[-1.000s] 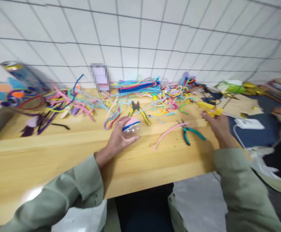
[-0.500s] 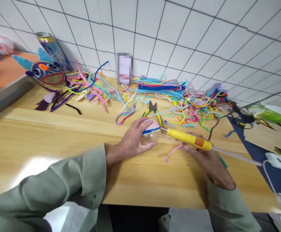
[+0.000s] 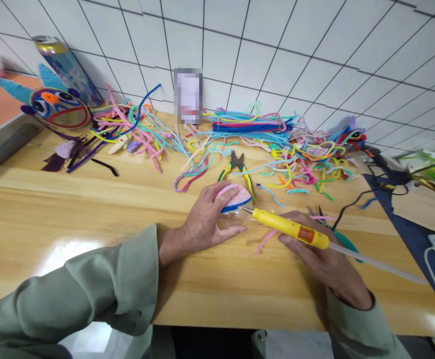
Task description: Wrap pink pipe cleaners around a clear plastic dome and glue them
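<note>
My left hand is closed around a clear plastic ball, part of it covered in pink with a blue band; its lower part is hard to make out. In my right hand is a yellow hot glue gun, a translucent glue stick trailing from its back. The nozzle points left at the ball, just below the blue band; whether it touches I cannot tell. A pink pipe cleaner pokes out by my right fingers. Beyond the ball lie yellow-green cutting pliers. Teal-handled pliers lie partly behind my right hand.
A bundle of pipe cleaners lies along the wall, with loose pieces on both sides. A phone leans there. At left are a decorated face craft and a can. A black cable runs at right.
The glue gun's nozzle has shifted from the end of the blue band to just below it. The ball has tilted slightly. The camera view has moved, showing more of the teal-handled pliers.
</note>
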The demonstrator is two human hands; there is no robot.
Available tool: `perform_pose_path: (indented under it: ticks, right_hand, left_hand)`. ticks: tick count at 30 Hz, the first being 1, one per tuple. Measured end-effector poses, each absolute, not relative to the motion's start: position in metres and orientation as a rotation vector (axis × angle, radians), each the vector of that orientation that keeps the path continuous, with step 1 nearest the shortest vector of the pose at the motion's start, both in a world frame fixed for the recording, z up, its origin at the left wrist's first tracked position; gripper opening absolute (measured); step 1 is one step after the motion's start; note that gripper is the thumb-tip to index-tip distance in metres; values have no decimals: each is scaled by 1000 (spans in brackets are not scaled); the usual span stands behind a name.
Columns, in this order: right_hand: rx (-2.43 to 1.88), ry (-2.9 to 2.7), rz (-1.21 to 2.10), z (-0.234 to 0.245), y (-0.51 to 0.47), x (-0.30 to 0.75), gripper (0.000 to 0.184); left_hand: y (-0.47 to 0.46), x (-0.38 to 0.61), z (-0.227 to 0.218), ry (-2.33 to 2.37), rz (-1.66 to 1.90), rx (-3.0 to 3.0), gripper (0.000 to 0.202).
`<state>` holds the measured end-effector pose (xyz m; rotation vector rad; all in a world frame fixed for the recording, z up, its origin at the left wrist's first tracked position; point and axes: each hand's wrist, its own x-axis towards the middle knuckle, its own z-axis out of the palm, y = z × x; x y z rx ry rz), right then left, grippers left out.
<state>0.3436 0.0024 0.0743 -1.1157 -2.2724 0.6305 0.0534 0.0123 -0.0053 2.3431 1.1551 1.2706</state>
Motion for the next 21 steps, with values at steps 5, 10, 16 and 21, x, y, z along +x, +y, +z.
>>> perform_pose_path:
  ticks: [5, 10, 16, 21]
  right_hand:
    - [-1078, -2302, 593, 76, 2, 342, 8]
    - [-1070, -2315, 582, 77, 3, 340, 7]
    - [-1077, -2307, 589, 74, 4, 340, 7]
    - [-1112, -2299, 592, 74, 3, 340, 8]
  left_hand:
    - [12, 54, -6, 1124, 1269, 2321, 95]
    - [12, 55, -5, 1103, 1277, 2318, 93]
    - [12, 55, -4, 1108, 1253, 2316, 93]
    - [12, 55, -5, 1104, 1253, 2308, 94]
